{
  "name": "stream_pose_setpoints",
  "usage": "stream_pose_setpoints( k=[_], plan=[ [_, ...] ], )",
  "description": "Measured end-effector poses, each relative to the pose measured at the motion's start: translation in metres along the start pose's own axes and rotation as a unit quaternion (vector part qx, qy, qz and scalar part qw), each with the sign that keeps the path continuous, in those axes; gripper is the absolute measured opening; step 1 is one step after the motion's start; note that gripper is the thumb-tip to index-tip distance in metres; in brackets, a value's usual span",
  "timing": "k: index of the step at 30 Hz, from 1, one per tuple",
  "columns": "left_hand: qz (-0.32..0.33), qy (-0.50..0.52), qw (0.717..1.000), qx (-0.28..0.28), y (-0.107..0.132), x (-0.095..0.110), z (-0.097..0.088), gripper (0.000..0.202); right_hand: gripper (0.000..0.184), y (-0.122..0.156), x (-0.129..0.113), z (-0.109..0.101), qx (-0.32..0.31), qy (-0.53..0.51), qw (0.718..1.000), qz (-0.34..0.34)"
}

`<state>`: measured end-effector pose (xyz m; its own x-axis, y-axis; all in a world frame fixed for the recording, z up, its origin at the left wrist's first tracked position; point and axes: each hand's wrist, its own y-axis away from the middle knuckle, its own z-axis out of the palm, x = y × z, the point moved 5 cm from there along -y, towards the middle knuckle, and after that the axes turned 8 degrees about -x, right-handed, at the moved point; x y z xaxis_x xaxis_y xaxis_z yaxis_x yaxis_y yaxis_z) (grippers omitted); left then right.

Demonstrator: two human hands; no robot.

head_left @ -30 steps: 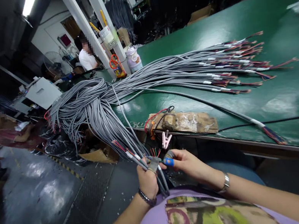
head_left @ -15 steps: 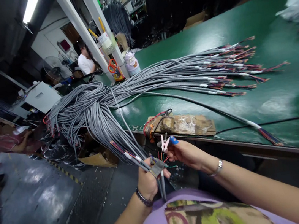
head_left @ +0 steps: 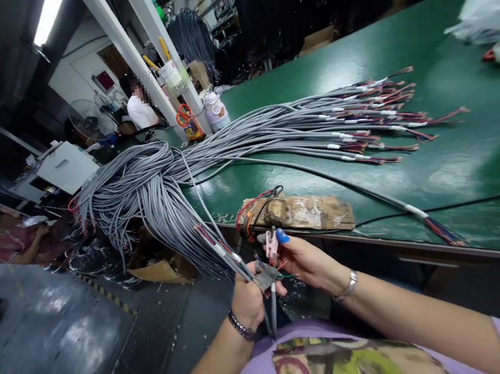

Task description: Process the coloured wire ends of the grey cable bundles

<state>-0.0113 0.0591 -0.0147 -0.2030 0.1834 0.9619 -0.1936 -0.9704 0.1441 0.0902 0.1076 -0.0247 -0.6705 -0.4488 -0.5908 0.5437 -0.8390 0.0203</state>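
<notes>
My left hand (head_left: pixel 249 300) is closed around the ends of several grey cables (head_left: pixel 216 254) that hang off the table edge; coloured wire tips stick out above its thumb. My right hand (head_left: pixel 302 259), with a blue-covered fingertip, pinches at the pink clip (head_left: pixel 270 244) that hangs from the table edge, right beside those wire tips. A large bundle of grey cables (head_left: pixel 242 143) lies across the green table (head_left: pixel 467 155), its stripped coloured ends fanned out to the right.
A brown taped block (head_left: pixel 305 211) with red and black wires sits at the table edge. A single cable (head_left: pixel 377 193) runs past it. White posts, scissors (head_left: pixel 183 119) and a jar (head_left: pixel 215 110) stand at the back. White bags (head_left: pixel 496 8) lie far right. People sit at left.
My right hand has risen from beside the left hand up to the pink clip at the table edge. The left hand has kept its hold on the cable ends.
</notes>
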Motion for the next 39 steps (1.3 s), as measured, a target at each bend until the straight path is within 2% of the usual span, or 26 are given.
stream_pose_setpoints(
  k=[12, 17, 21, 26, 30, 39],
  plan=[
    [0.025, -0.013, 1.0, -0.004, 0.016, 0.004, 0.002, 0.024, 0.044, 0.005, -0.001, 0.001, -0.054, -0.033, 0.997, 0.05],
    [0.066, -0.042, 0.996, 0.03, 0.021, 0.01, 0.002, 0.026, 0.034, 0.006, -0.007, 0.002, -0.017, 0.001, 0.999, 0.042],
    [0.067, -0.052, 0.995, 0.05, 0.019, 0.011, 0.003, 0.027, 0.04, 0.008, -0.008, 0.005, 0.002, 0.029, 0.999, 0.029],
    [0.07, -0.042, 0.995, 0.064, 0.014, 0.009, 0.003, 0.019, 0.032, 0.008, -0.008, 0.005, 0.021, 0.035, 0.999, 0.031],
    [0.06, -0.05, 0.995, 0.068, 0.013, 0.009, 0.003, 0.021, 0.032, 0.006, -0.005, 0.001, 0.024, -0.01, 0.999, 0.04],
    [0.047, -0.079, 0.994, 0.062, 0.013, 0.009, 0.005, 0.029, 0.029, 0.007, -0.001, -0.001, -0.002, -0.013, 0.999, 0.034]
  ],
)
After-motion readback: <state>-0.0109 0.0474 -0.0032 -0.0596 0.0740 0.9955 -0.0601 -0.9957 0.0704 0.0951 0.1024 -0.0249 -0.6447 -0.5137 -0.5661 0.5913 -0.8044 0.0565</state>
